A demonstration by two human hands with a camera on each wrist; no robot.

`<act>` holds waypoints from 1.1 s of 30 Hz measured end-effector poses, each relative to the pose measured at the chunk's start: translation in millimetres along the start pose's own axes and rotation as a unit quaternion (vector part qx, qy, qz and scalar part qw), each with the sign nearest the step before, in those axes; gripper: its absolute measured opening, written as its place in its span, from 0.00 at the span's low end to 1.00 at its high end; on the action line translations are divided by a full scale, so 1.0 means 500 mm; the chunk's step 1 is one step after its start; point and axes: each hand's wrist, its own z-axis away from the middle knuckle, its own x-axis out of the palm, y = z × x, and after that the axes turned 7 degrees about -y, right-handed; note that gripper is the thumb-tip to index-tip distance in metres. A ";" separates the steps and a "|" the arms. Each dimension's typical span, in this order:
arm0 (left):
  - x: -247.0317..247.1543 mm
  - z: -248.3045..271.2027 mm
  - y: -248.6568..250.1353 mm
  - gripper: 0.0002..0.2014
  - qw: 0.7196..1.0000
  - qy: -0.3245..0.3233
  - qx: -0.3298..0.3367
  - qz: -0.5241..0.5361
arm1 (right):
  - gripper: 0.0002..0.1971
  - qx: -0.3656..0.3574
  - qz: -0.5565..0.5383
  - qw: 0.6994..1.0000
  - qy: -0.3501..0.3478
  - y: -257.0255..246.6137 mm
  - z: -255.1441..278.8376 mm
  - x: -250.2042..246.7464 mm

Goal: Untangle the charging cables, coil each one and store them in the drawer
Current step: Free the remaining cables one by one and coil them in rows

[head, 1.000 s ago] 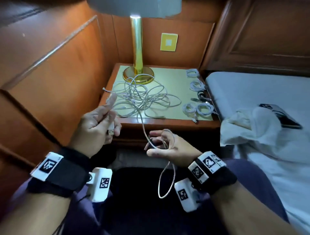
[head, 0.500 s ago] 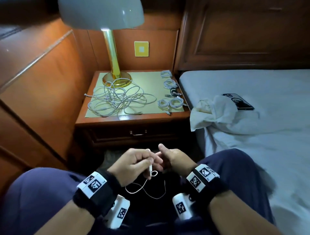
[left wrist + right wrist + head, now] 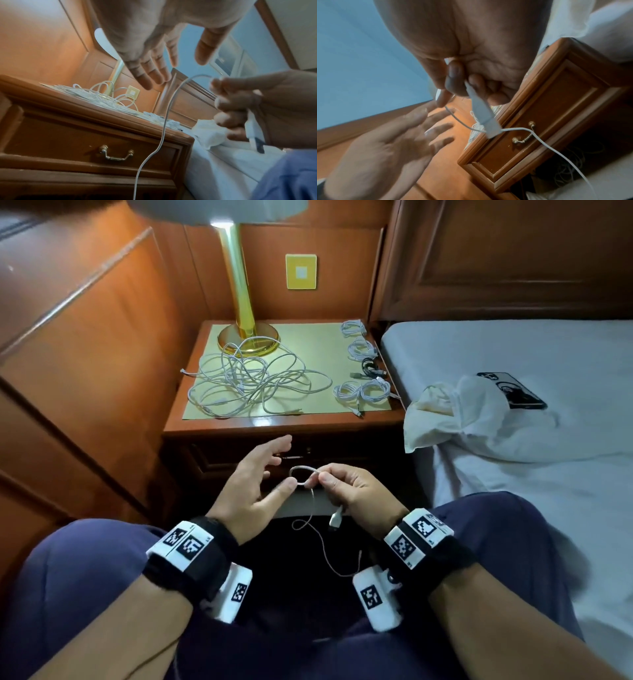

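Observation:
My right hand (image 3: 337,486) pinches a thin white cable (image 3: 313,506) above my lap, with a small loop (image 3: 303,474) standing up from the fingers. The cable's white USB plug (image 3: 482,112) sticks out below that fist, and the rest of the cable hangs down to my lap. My left hand (image 3: 258,482) is beside it with fingers spread, its thumb tip at the loop. A tangle of white cables (image 3: 253,380) lies on the nightstand (image 3: 281,424). Several coiled cables (image 3: 361,392) sit along its right edge. The drawer (image 3: 96,147) is closed.
A gold lamp (image 3: 239,299) stands at the back of the nightstand. On the bed (image 3: 513,474) to the right lie a white cloth bag (image 3: 455,416) and a phone (image 3: 510,390). Wood panelling runs along the left. My knees flank both hands.
The cable came off the nightstand into my lap. My left hand let go and spread open. The right hand now holds a small loop, and the view tilted up slightly.

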 end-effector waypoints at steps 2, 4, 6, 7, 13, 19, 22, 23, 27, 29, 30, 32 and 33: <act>0.010 -0.013 0.000 0.11 0.997 -0.066 -0.006 0.030 | 0.12 -0.015 0.003 1.000 -0.017 -0.011 -0.007 0.001; 0.015 -0.028 -0.007 0.17 0.992 -0.073 -0.042 0.092 | 0.11 -0.018 0.041 0.999 0.006 -0.016 -0.025 -0.016; 0.012 -0.045 -0.018 0.21 0.982 -0.034 -0.094 0.159 | 0.09 -0.010 0.102 0.993 0.052 -0.009 -0.055 -0.051; 0.007 -0.053 -0.021 0.21 0.975 -0.011 -0.111 0.191 | 0.08 0.004 0.111 0.991 0.074 -0.007 -0.072 -0.072; -0.052 -0.104 -0.059 0.15 0.933 0.071 -0.171 0.309 | 0.17 0.054 0.141 0.973 0.175 -0.033 -0.209 -0.181; -0.076 -0.138 -0.073 0.10 0.920 0.094 -0.173 0.339 | 0.23 0.126 0.292 0.936 0.153 -0.011 -0.343 -0.209; -0.072 -0.154 -0.079 0.14 0.923 0.096 -0.176 0.327 | 0.29 0.190 0.340 0.912 0.132 0.001 -0.376 -0.212; -0.072 -0.158 -0.080 0.16 0.923 0.097 -0.180 0.326 | 0.30 0.211 0.366 0.899 0.117 0.004 -0.381 -0.214; -0.074 -0.163 -0.082 0.17 0.926 0.079 -0.180 0.324 | 0.23 0.210 0.416 0.881 0.088 0.009 -0.390 -0.207; -0.074 -0.160 -0.079 0.17 0.928 0.070 -0.175 0.321 | 0.18 0.184 0.413 0.888 0.083 0.009 -0.393 -0.196; -0.074 -0.158 -0.077 0.17 0.929 0.069 -0.173 0.321 | 0.17 0.173 0.416 0.889 0.080 0.009 -0.394 -0.189; -0.075 -0.155 -0.073 0.17 0.930 0.073 -0.167 0.318 | 0.15 0.153 0.422 0.891 0.069 0.009 -0.394 -0.178; -0.075 -0.154 -0.072 0.18 0.932 0.076 -0.165 0.315 | 0.15 0.146 0.420 0.893 0.067 0.012 -0.393 -0.174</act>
